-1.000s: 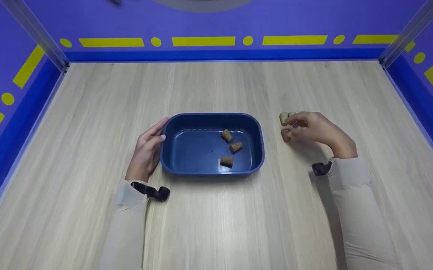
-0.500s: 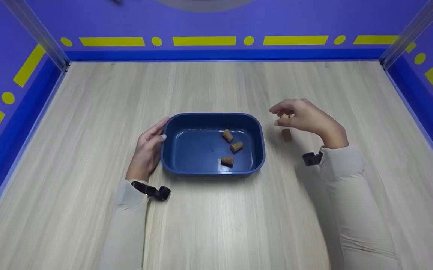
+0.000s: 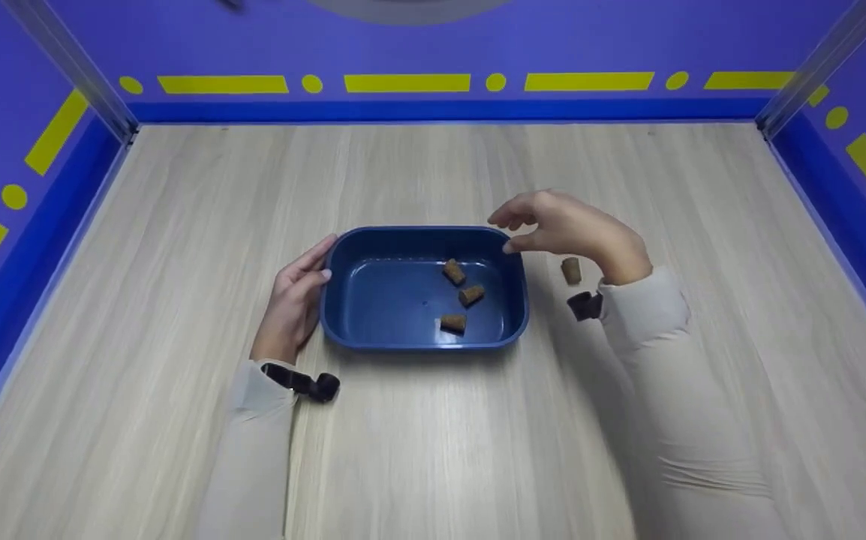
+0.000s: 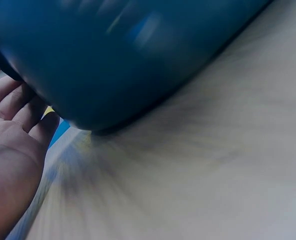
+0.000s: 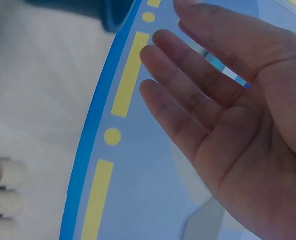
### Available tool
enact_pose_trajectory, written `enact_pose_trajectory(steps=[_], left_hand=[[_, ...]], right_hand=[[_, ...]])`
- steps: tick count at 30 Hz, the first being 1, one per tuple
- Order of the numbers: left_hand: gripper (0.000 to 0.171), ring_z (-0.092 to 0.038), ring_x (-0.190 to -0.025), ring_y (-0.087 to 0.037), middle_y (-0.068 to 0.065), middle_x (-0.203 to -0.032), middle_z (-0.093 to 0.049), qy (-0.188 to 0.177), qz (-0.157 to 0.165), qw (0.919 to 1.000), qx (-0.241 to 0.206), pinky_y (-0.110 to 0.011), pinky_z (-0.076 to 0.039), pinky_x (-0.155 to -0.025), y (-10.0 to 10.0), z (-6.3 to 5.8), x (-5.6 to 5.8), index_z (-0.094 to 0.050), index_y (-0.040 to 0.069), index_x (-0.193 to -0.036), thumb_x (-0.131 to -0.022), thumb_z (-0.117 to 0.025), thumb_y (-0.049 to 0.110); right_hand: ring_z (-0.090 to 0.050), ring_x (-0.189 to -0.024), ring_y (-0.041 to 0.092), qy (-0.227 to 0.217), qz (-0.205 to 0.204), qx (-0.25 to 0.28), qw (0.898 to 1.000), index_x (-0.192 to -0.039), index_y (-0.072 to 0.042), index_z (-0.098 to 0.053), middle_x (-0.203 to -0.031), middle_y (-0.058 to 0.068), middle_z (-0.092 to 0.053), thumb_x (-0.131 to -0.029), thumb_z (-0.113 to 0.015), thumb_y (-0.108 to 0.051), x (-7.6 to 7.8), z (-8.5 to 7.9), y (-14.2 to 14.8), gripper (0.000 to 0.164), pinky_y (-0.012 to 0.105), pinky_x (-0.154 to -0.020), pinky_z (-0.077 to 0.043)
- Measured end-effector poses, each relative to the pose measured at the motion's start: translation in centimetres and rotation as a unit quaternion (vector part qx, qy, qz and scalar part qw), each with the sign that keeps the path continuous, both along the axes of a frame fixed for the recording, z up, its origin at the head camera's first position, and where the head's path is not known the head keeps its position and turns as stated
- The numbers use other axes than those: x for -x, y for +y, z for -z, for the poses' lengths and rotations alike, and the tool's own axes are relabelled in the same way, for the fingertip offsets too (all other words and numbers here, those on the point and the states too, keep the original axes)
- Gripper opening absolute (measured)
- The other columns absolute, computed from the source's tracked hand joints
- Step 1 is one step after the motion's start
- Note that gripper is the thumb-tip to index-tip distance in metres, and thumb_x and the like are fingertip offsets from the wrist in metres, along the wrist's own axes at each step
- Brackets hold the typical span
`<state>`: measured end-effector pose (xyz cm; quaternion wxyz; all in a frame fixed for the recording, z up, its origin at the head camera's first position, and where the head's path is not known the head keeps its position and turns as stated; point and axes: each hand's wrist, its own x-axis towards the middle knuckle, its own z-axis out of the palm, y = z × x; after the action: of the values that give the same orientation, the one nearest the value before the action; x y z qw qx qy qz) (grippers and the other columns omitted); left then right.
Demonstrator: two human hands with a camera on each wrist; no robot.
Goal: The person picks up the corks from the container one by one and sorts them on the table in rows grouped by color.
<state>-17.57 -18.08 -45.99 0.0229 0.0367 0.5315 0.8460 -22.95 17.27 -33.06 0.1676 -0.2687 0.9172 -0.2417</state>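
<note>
A dark blue rectangular plastic tub (image 3: 424,347) stands mid-table, with three brown corks lying in its right half, one of them a cork (image 3: 453,323) near the front. My left hand (image 3: 292,304) holds the tub's left side, thumb at the rim and fingers along the outer wall; the left wrist view shows the fingers (image 4: 17,102) against that wall. Above the tub's back right corner is my right hand (image 3: 572,229), fingers apart and nothing seen between them. In the right wrist view the palm (image 5: 253,145) faces the camera.
One cork (image 3: 571,271) lies on the wooden table (image 3: 433,442) right of the tub. Several corks, among them a pale cork (image 5: 7,172), show at the lower left of the right wrist view. Purple and blue panels (image 3: 433,45) wall the table at the back and sides.
My right hand has left the corks on the right and moved left to the tub's back right corner. The left hand, the tub and the corks inside it have stayed put.
</note>
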Motion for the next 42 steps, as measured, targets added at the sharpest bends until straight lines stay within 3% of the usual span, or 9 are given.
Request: enact_pose_trajectory(steps=[8, 16, 23, 30, 36, 42], left_hand=[[0.056, -0.044, -0.132, -0.01, -0.022, -0.151, -0.033, 0.001, 0.0, 1.0, 0.003, -0.019, -0.041, -0.103, 0.0, -0.1, 0.0, -0.032, -0.014, -0.142, -0.087, -0.04, -0.012], [0.056, -0.046, -0.13, -0.007, -0.021, -0.15, -0.037, 0.002, 0.002, 1.0, 0.001, -0.019, -0.041, -0.104, 0.1, -0.1, -0.1, -0.033, -0.013, -0.142, -0.087, -0.04, -0.011], [0.056, -0.047, -0.129, -0.006, -0.02, -0.15, -0.038, -0.001, 0.004, 1.0, -0.002, -0.019, -0.042, -0.103, 0.0, -0.1, -0.1, -0.033, -0.013, -0.142, -0.087, -0.041, -0.011], [0.056, -0.048, -0.128, -0.006, -0.021, -0.15, -0.037, -0.001, 0.003, 1.0, -0.006, -0.019, -0.041, -0.103, 0.0, -0.1, -0.1, -0.032, -0.013, -0.142, -0.086, -0.04, -0.011], [0.057, -0.044, -0.132, -0.009, -0.021, -0.151, -0.036, 0.003, 0.003, 1.0, -0.004, -0.019, -0.041, -0.104, 0.0, 0.0, 0.0, -0.032, -0.013, -0.142, -0.086, -0.04, -0.011], [0.057, -0.044, -0.132, -0.008, -0.022, -0.152, -0.034, 0.002, 0.004, 1.0, -0.003, -0.018, -0.041, -0.104, 0.1, -0.2, -0.1, -0.032, -0.013, -0.142, -0.086, -0.041, -0.011]], right_hand=[[-0.059, -0.112, 0.031, -0.004, -0.051, -0.014, 0.999, -0.124, -0.003, -0.063, -0.121, 0.015, -0.065, -0.085, -0.071, -0.009, 0.3, 0.1, -3.0, 0.04, 0.045, -0.097, -0.048], [-0.062, -0.109, 0.029, -0.023, -0.07, -0.046, 0.996, -0.125, -0.003, -0.063, -0.116, 0.016, -0.067, -0.083, -0.071, -0.005, 0.7, 0.9, -5.6, 0.043, 0.041, -0.093, -0.051], [-0.063, -0.108, 0.028, -0.046, -0.058, -0.051, 0.996, -0.125, -0.003, -0.063, -0.117, 0.015, -0.068, -0.081, -0.072, -0.001, 1.0, 1.7, -6.9, 0.044, 0.039, -0.093, -0.052], [-0.06, -0.114, 0.022, -0.066, -0.042, -0.094, 0.993, -0.126, -0.009, -0.064, -0.12, 0.008, -0.067, -0.08, -0.074, -0.006, 1.2, 2.3, -7.7, 0.047, 0.038, -0.099, -0.048], [-0.056, -0.119, 0.02, -0.076, -0.05, -0.111, 0.99, -0.128, -0.011, -0.063, -0.123, 0.006, -0.066, -0.08, -0.072, -0.004, 1.3, 2.5, -8.0, 0.05, 0.037, -0.103, -0.045], [-0.058, -0.106, 0.017, -0.1, -0.041, -0.124, 0.986, -0.129, -0.011, -0.063, -0.117, 0.005, -0.068, -0.079, -0.069, 0.002, 1.2, 3.1, -8.2, 0.052, 0.035, -0.096, -0.049]])
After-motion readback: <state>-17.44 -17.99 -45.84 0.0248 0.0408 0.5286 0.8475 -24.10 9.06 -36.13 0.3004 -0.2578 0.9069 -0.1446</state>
